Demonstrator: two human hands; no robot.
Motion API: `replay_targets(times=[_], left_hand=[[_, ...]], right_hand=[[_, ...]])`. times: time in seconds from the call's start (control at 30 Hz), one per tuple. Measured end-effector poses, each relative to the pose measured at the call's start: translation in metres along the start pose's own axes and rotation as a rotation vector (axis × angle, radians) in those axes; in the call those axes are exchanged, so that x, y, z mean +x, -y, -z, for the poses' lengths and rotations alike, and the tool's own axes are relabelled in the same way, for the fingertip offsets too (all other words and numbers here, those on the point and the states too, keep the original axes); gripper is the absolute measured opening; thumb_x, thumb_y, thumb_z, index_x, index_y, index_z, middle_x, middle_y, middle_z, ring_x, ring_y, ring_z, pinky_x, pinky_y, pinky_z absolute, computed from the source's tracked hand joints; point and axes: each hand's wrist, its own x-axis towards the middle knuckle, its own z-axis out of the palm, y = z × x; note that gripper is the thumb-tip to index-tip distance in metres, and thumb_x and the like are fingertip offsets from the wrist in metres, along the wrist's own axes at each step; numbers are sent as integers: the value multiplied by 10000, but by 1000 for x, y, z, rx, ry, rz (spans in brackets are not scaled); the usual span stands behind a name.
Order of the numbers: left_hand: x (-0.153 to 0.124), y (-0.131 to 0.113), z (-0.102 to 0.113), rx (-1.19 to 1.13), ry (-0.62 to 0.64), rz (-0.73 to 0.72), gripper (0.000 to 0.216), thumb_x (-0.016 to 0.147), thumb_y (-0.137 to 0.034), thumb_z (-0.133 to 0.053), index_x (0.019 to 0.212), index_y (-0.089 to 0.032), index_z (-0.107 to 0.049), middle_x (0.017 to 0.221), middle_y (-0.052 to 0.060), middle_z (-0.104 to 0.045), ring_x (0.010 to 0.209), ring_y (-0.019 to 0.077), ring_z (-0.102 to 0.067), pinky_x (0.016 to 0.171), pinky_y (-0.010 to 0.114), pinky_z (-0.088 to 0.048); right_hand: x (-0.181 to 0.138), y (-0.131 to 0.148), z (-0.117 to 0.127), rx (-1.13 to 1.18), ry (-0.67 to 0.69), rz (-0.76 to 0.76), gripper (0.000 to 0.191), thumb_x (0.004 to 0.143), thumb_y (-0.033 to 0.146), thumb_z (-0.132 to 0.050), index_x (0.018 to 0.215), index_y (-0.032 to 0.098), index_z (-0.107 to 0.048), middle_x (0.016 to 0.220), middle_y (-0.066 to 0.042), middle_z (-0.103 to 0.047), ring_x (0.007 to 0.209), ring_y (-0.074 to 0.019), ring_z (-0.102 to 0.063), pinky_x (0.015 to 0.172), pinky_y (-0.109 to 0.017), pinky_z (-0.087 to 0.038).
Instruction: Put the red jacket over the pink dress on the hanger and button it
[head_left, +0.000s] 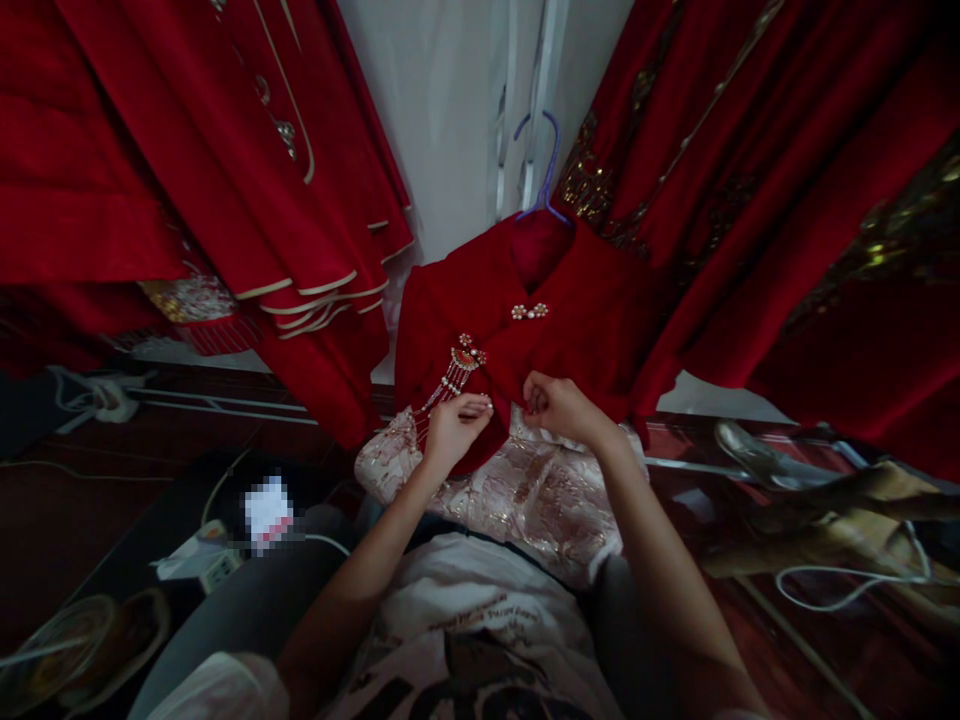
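"How many things are there to count?"
"One red jacket (465, 270), before the person on one purple hanger (553, 165); two beaded ornaments (530, 312), the lower one tasselled; one pale brocade cloth (555, 495) below."
"And the hands?"
"Two, both at the jacket's lower front. The left hand (457, 425) has bent fingers, the right hand (561, 402) curled ones; I can't tell whether either pinches cloth."
"What's obscured?"
"Some tassel ends, behind the left hand. Red garments (247, 180) run out of view on both sides, too dim to count."
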Motion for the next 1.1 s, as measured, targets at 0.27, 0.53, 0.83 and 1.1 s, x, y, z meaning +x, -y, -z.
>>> replay_targets(times=[0.27,0.53,0.83,1.1], left_hand=[[0,-3,-1,-149,-3,21,142,695,-168,-699,835,-147,-705,843,56,-744,727,139,-699,738,279,-579],[-2,-1,-2,-256,-23,108,186,657,-168,-719,842,-144,-711,811,49,-746,725,146,-705,780,305,-580],[-1,-2,-4,-298,-38,152,198,658,-223,-758,832,-134,-732,854,72,-755,762,153,-709,798,304,-572],[3,10,-6,-306,-53,167,185,663,-192,-726,838,-133,-743,842,76,-759,726,157,-706,733,302,-581]], right_hand=[[3,25,-18,278,-90,-48,231,650,135,-689,833,179,-554,738,18,-626,567,-81,-591,509,-173,-445],[15,13,-42,332,-112,-50,167,781,95,-621,934,159,-642,851,-50,-703,684,-111,-675,639,-232,-569],[19,11,-50,240,-227,-2,149,786,114,-624,919,164,-670,930,-63,-684,703,-117,-677,655,-240,-575],[18,10,-49,260,-221,-8,155,788,92,-609,911,161,-674,936,-57,-680,665,-103,-672,631,-224,-565]])
